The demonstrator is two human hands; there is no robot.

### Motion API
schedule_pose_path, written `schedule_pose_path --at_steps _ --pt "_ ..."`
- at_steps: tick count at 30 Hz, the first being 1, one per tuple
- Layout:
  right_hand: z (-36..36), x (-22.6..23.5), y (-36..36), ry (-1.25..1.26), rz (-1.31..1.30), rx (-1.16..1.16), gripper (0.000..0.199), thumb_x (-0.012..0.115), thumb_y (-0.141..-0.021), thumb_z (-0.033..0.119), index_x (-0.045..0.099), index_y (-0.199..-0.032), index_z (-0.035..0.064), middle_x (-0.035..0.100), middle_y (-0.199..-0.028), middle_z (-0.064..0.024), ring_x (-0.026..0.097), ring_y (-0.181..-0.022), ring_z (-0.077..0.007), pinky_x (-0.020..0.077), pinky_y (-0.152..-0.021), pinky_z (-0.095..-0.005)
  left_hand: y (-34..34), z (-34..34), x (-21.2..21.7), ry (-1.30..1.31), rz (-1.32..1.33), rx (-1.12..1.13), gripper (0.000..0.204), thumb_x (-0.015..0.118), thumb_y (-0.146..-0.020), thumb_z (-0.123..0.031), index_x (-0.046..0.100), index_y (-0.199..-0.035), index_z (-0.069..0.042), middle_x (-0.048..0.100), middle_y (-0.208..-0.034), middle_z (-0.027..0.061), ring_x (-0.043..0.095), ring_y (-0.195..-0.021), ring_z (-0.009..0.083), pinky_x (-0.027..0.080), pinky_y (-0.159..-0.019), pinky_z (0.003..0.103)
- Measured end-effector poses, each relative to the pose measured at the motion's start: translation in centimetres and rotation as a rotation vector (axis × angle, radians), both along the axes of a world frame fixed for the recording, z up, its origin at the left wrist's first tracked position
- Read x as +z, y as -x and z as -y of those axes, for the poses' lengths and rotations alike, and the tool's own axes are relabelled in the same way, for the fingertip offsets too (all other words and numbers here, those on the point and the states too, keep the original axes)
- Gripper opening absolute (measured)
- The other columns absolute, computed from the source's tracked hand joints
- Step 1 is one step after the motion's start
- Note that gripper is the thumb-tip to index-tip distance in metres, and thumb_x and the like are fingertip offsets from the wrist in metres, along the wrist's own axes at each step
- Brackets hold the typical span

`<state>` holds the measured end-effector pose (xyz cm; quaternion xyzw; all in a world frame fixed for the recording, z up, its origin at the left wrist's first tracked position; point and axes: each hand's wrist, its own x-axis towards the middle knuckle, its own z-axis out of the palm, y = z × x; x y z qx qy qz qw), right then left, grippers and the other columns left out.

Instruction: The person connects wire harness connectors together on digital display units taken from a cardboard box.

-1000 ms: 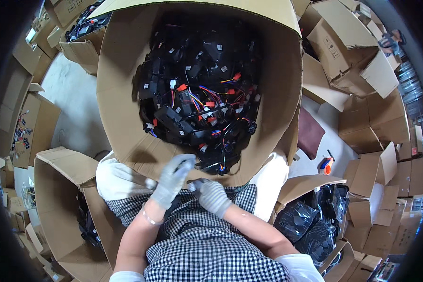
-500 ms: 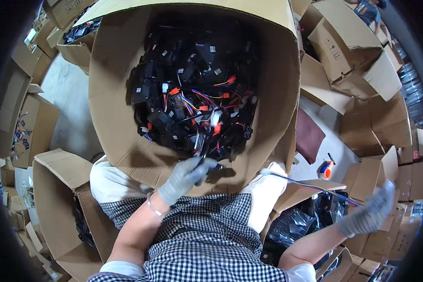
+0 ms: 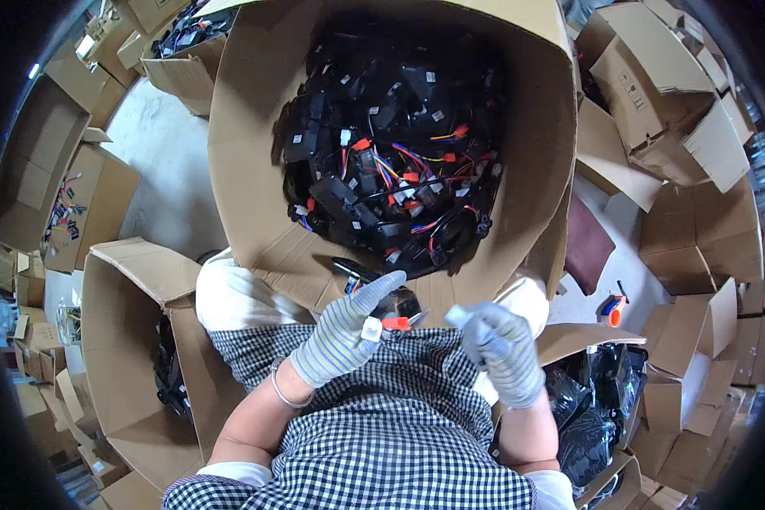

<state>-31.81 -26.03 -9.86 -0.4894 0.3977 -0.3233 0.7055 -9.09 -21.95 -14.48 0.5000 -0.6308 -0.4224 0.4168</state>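
My left hand (image 3: 342,336), in a striped grey glove, holds a small black part (image 3: 397,304) with a white connector (image 3: 371,329) and an orange connector (image 3: 395,323) just above my lap. To its right my gloved right hand (image 3: 503,350) is curled shut, pinching what looks like a small white piece (image 3: 456,316) at its fingertips. Both hands sit at the near edge of a large open cardboard box (image 3: 255,127). The box is filled with a pile of black parts with red, orange and blue wires (image 3: 395,161).
Open cardboard boxes surround me: one at my left knee (image 3: 119,323), more at far left (image 3: 76,204) and right (image 3: 697,229). Black plastic bags (image 3: 595,399) lie low on the right. An orange-and-blue tool (image 3: 612,308) lies on the pale floor at right.
My right hand has swung back from far out on the right to the middle, close to my left hand. My left hand stays at the box edge with the part.
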Motion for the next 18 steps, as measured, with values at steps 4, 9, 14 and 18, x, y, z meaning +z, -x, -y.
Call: schedule_pose_path --at_steps 4,9,14,18 --pt "-2.0 0.2 -2.7 -0.188 -0.015 0.085 0.034 0.058 -0.088 0.034 0.064 -0.091 0.0004 0.055 -0.072 0.0009 0.046 -0.063 -0.0051 0.0375 -0.058 -0.0199 -0.1 -1.3 -0.1 -0.056 0.135 0.017 0.059 0.040 -0.091 -0.047 0.040 -0.132 -0.005 0.061 -0.084 0.0156 0.059 -0.072 0.0309 0.046 -0.069 0.036" --pt "-3.2 -1.8 -4.2 -0.166 -0.174 0.167 0.031 0.056 -0.090 0.031 0.065 -0.090 0.0013 0.056 -0.071 0.0008 0.047 -0.063 -0.0058 0.0396 -0.058 -0.0213 0.5 -2.5 -0.8 -0.077 0.450 0.043 0.051 0.052 -0.084 -0.026 0.043 -0.129 -0.003 0.061 -0.089 0.0214 0.059 -0.074 0.0374 0.047 -0.069 0.041" --pt "-5.3 -2.8 -4.4 -0.328 -0.126 -0.005 0.030 0.055 -0.091 0.031 0.065 -0.089 0.0033 0.048 -0.059 0.0049 0.037 -0.050 -0.0019 0.0288 -0.045 -0.0171 0.3 -4.7 -1.1 -0.077 0.323 -0.113 0.053 0.056 -0.076 -0.012 0.043 -0.126 0.002 0.061 -0.099 0.0221 0.060 -0.088 0.0358 0.048 -0.080 0.040" --pt "-6.2 -3.8 -4.2 -0.497 -0.119 0.070 0.037 0.053 -0.091 0.038 0.061 -0.083 0.0021 0.042 -0.050 0.0042 0.033 -0.041 -0.0029 0.0260 -0.039 -0.0186 -0.7 -5.9 -2.0 -0.269 0.309 -0.297 0.051 0.053 -0.078 -0.015 0.043 -0.124 0.003 0.060 -0.102 0.0233 0.059 -0.094 0.0359 0.047 -0.080 0.041"
